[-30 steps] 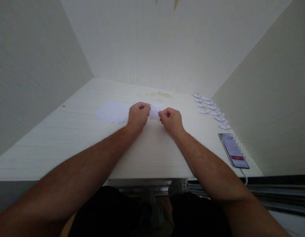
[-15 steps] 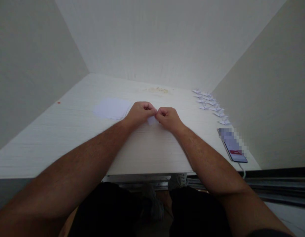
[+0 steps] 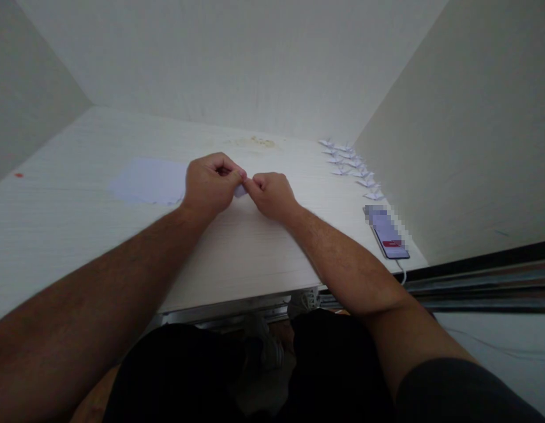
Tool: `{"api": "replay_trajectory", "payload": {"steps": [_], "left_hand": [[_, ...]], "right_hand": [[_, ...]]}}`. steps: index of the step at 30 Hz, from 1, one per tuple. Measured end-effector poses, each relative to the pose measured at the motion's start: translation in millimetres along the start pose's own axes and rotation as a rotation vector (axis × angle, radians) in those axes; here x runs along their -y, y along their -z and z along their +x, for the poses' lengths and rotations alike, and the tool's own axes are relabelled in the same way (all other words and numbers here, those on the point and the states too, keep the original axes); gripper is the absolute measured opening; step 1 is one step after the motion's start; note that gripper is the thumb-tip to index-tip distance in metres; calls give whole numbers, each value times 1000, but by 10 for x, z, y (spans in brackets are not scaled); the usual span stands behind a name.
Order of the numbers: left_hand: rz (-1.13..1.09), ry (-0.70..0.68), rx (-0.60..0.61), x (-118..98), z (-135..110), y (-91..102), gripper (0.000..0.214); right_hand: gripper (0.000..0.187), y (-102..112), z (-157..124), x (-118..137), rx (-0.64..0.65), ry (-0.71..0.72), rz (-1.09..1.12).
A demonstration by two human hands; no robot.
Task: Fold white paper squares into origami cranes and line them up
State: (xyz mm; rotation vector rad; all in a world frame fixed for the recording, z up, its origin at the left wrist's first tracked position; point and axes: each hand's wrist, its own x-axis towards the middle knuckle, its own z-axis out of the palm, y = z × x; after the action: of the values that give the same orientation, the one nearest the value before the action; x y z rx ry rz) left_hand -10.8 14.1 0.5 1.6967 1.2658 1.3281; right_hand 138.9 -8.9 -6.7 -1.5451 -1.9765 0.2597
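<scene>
A small piece of white paper [image 3: 240, 191] shows between my two hands, just above the white table [image 3: 237, 247]; most of it is hidden by my fingers. My left hand [image 3: 213, 183] is closed, thumb and forefinger pinching the paper. Against it, from the right, my right hand [image 3: 272, 192] is closed too, its thumb and fingertip meeting the paper's edge beside the left fingertips. To the left of my left hand lies a stack of white paper sheets [image 3: 151, 179].
Several folded white paper cranes [image 3: 373, 195] stand in rows along the right wall. Nearer me lies a phone [image 3: 387, 232] with a white cable [image 3: 402, 273]. Walls close in the table at the back and sides. A red spot [image 3: 19, 175] marks the left side.
The view has turned, so the table and everything on it sit further left and tilted. Both hands stay together at the paper; my right thumb now points more toward the left fingertips.
</scene>
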Motion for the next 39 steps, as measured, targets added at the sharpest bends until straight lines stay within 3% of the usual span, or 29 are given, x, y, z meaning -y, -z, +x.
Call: {"api": "replay_trajectory", "payload": {"steps": [6,11,15,18,22,31,35,39], "left_hand": [[-77,57,14,4,16,30,8],[-215,138,46,41,21,-29,7],[-450,314,76,60,54,-40,17],[-594,437,193,39,62,14,24],[-695,398,354,33,45,85,13],[-862,371,466,77,26,118,22],[-817,353,449,55,8,102,22],[-650,301,318,56,18,59,15]], "right_hand": [[34,-2,-28,-41,-129,7,74],[30,-29,-18,-91,-90,88,196],[28,30,-8,-86,-53,19,294],[29,68,-8,-93,12,-55,474],[39,57,-11,-129,73,-165,794],[52,80,-18,-132,205,-212,1141],[52,96,-28,-137,277,-211,1175],[51,73,-20,-171,306,-217,1093]]}}
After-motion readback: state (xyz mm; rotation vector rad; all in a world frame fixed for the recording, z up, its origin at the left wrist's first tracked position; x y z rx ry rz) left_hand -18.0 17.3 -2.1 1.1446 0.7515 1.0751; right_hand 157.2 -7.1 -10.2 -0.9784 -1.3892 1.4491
